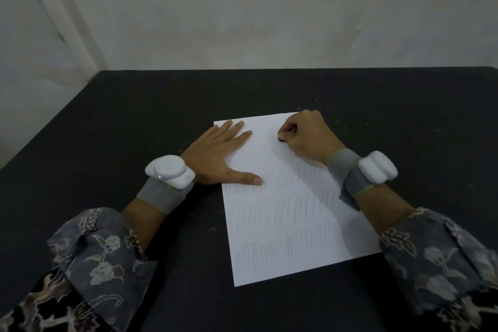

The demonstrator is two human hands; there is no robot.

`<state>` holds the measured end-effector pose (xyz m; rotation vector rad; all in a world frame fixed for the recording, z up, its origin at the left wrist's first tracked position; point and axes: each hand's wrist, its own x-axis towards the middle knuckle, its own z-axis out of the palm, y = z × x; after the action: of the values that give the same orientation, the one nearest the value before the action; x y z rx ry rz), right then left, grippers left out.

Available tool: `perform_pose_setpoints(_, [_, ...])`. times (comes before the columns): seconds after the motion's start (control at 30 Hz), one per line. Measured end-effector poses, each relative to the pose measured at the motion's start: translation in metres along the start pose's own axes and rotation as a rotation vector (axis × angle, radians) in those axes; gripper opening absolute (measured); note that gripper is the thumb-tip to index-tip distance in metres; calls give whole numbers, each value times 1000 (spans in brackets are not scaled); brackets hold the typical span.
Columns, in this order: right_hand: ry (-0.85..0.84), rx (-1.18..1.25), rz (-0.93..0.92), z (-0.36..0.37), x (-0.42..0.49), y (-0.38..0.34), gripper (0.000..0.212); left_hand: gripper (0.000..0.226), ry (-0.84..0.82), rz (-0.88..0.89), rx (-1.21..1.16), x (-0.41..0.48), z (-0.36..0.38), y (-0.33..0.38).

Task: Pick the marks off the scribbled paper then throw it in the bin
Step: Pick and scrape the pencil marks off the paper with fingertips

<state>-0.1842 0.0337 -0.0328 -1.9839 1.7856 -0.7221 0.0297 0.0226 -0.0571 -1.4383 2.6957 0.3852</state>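
A white sheet of paper point(283, 224) lies on the black table point(134, 129), with faint pencil scribbles across its lower two thirds and a mostly bare top part dotted with tiny dark crumbs. My left hand point(221, 156) lies flat with fingers spread on the sheet's upper left corner, thumb stretched along the scribbles. My right hand point(307, 137) is curled into a fist at the upper right, pinching a small dark eraser point(280, 139) against the paper. No bin is in view.
A pale wall point(269, 21) rises right behind the table's far edge. Small light specks lie scattered on the table around the sheet. Both wrists wear grey bands with white devices.
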Motion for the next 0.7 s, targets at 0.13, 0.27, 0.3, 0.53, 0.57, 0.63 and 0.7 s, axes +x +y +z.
perform_pose_setpoints(0.13, [-247,673,136,-11,-14,-5,18,137,-7,-1,10,0,1,-1])
perform_pose_setpoints(0.27, [-635,1029,281,-17,-24,-5,23,139,-7,8,27,3,2,-2])
perform_pose_setpoints(0.3, [-604,1047,277,-13,-21,-5,24,139,-5,9,28,2,2,-2])
perform_pose_setpoints(0.53, [-267,1242,190,-18,-14,5,24,137,-6,14,9,0,1,-1])
perform_pose_setpoints(0.57, [-372,1272,188,-20,-17,4,24,137,-5,13,11,-1,1,-2])
perform_pose_setpoints(0.63, [-556,1188,199,-21,-23,2,25,137,-2,18,11,-1,2,-1])
perform_pose_setpoints(0.7, [-539,1109,225,-16,-23,2,25,137,-5,17,5,-1,1,-1])
